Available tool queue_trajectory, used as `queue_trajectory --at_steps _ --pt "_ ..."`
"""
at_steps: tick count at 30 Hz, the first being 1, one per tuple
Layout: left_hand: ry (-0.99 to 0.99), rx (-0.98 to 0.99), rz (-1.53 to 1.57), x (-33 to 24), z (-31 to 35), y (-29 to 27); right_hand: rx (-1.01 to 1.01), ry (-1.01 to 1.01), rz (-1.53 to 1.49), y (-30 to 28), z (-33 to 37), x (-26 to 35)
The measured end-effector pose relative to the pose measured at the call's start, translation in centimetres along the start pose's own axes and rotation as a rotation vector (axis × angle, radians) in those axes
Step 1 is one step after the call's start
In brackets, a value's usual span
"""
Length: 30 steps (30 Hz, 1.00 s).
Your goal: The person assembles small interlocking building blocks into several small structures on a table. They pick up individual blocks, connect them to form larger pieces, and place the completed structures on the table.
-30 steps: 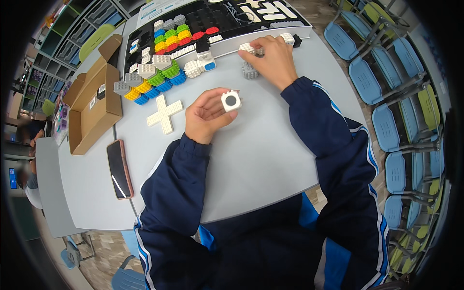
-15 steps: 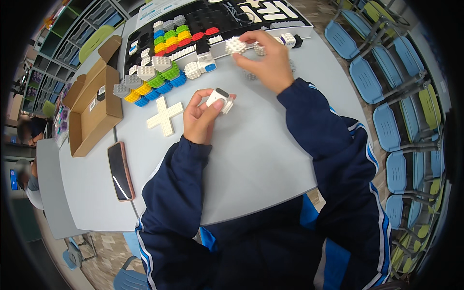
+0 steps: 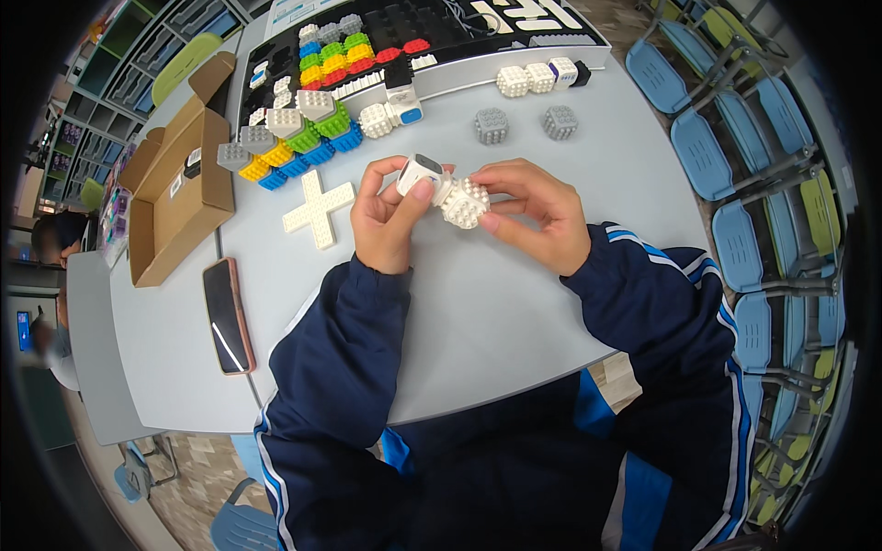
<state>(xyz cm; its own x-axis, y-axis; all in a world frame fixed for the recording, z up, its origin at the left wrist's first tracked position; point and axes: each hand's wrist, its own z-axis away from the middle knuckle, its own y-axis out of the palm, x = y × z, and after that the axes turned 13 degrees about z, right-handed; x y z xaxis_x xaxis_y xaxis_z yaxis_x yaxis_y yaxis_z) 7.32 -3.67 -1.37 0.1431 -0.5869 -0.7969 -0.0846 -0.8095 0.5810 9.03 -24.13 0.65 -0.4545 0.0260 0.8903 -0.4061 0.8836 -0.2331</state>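
Note:
My left hand (image 3: 388, 213) is closed on a white module (image 3: 421, 173) with a dark grey top face, held above the table. In my right hand (image 3: 537, 213), between thumb and fingers, is a white studded block (image 3: 465, 204). The block meets the lower right end of the module; whether the two are locked together I cannot tell. Beyond my right hand, two grey studded blocks, a left one (image 3: 491, 126) and a right one (image 3: 559, 122), lie apart on the table. A white cross-shaped plate (image 3: 318, 210) lies left of my left hand.
A black parts tray (image 3: 372, 41) spans the far side, with coloured blocks (image 3: 317, 138) along its front. White joined blocks (image 3: 537, 79) rest near its right edge. An opened cardboard box (image 3: 179, 197) and a phone (image 3: 228, 317) are on the left. Blue chairs (image 3: 726, 239) stand at right.
My right hand has come back from the tray's edge toward me, bringing the white studded block against the module. My left hand keeps its hold. The grey blocks are now uncovered.

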Motion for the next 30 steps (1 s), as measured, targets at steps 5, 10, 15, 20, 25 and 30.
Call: queue_trajectory --at_steps 5,10,15,20,25,30 --pt "-0.014 -0.006 0.036 -0.2 0.0 0.2 0.022 -0.001 -0.008 -0.1 0.0 -0.7" --pt "-0.022 0.009 0.053 0.0 0.0 -0.3 0.018 0.002 0.006 -0.1 0.1 -0.9" --pt "-0.022 -0.014 0.033 -0.1 0.1 -0.3 -0.002 0.007 -0.009 0.0 0.1 -1.0" --pt "-0.021 0.010 0.047 -0.2 0.1 0.1 -0.015 0.021 -0.044 0.1 0.1 -0.8" --pt "-0.023 0.031 0.017 -0.3 0.1 0.2 -0.015 -0.011 -0.053 0.2 0.2 -0.9" --pt "-0.079 0.028 -0.030 0.0 0.1 -0.1 -0.052 -0.025 -0.028 0.1 0.0 -0.3"
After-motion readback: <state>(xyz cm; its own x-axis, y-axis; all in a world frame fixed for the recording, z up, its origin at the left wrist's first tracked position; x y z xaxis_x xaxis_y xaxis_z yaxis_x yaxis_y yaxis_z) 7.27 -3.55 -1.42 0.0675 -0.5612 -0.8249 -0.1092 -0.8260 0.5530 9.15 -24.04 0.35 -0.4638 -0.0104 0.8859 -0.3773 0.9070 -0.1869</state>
